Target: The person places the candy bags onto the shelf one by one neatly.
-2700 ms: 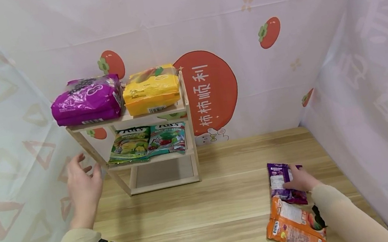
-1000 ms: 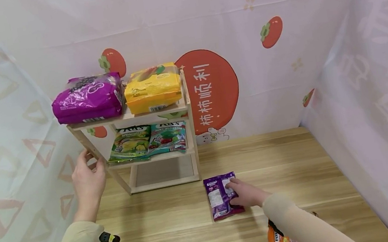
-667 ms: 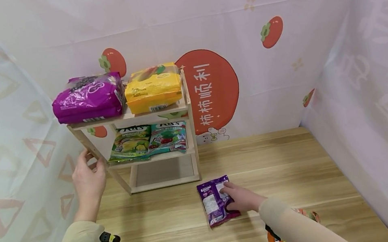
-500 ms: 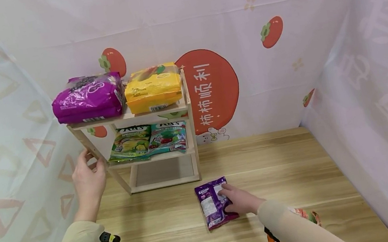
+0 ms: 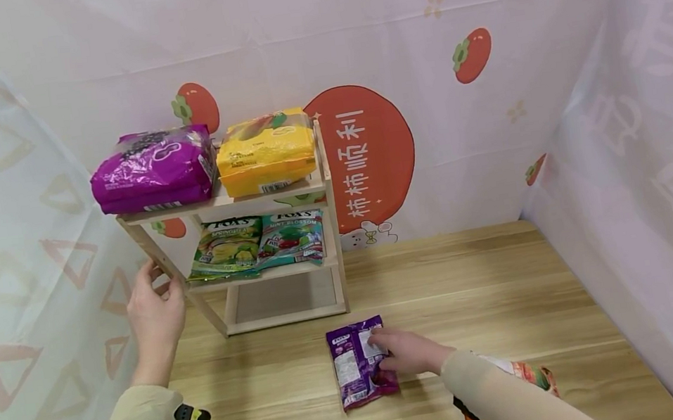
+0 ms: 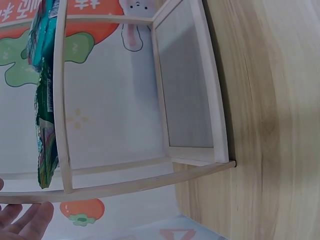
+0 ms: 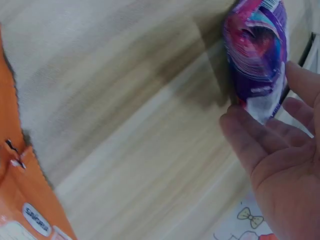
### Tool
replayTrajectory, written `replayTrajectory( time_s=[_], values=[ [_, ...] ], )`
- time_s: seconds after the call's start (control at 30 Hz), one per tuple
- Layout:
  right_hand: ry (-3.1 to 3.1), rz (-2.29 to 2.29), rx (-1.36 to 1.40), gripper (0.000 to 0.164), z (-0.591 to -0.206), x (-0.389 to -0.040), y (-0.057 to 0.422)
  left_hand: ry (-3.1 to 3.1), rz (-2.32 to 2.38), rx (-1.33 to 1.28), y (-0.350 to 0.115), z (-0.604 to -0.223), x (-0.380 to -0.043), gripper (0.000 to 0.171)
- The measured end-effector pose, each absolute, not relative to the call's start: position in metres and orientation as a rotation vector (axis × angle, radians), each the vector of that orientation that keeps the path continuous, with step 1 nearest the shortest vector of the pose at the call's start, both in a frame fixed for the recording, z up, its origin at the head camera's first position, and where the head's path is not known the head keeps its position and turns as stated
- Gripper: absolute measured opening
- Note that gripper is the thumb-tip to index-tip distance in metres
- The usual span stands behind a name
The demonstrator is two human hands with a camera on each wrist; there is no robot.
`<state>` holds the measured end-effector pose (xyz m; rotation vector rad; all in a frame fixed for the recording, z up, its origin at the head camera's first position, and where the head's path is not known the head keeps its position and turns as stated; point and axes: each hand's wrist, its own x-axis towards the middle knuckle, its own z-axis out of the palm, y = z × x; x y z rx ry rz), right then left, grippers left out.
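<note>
My right hand (image 5: 409,349) grips the right side of a purple Fox's candy bag (image 5: 348,372), in front of the shelf's right end. In the right wrist view, the bag (image 7: 255,55) stands between thumb and fingers; whether it touches the table cannot be told. My left hand (image 5: 156,312) holds the left post of a small wooden shelf (image 5: 287,318). Its fingertips (image 6: 37,217) show against that post in the left wrist view. An orange candy bag (image 5: 540,378) lies partly hidden under my right forearm.
On the shelf's top sit a purple pack (image 5: 153,174) and a yellow pack (image 5: 265,155). Green (image 5: 229,249) and teal (image 5: 292,237) Fox's bags lean side by side on the middle tier. Printed cloth walls (image 5: 463,151) enclose the wooden table (image 5: 448,280).
My right hand has brought the purple candy bag leftward from the table's right side, lately also a little toward me. The left hand has moved up onto the shelf's post and stayed there.
</note>
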<state>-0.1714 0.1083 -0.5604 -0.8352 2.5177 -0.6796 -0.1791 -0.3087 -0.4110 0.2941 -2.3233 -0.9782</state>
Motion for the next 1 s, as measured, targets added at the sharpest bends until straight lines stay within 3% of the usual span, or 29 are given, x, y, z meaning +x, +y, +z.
replayTrajectory(
  time_s=[0.33, 0.63, 1.0],
  values=[
    [2.521, -0.845, -0.795, 0.046, -0.528, -0.199, 0.118, -2.376, -1.035, 0.371, -0.306, -0.430, -0.169, 0.048],
    [2.579, -0.883, -0.697, 0.040, -0.499, -0.225, 0.128, -2.487, -1.107, 0.477, -0.286, -0.475, -0.151, 0.054],
    [2.558, -0.970, -0.794, 0.047, -0.448, -0.256, 0.134, -2.740, -1.220, 0.329, -0.248, -0.526, -0.138, 0.045]
  ],
)
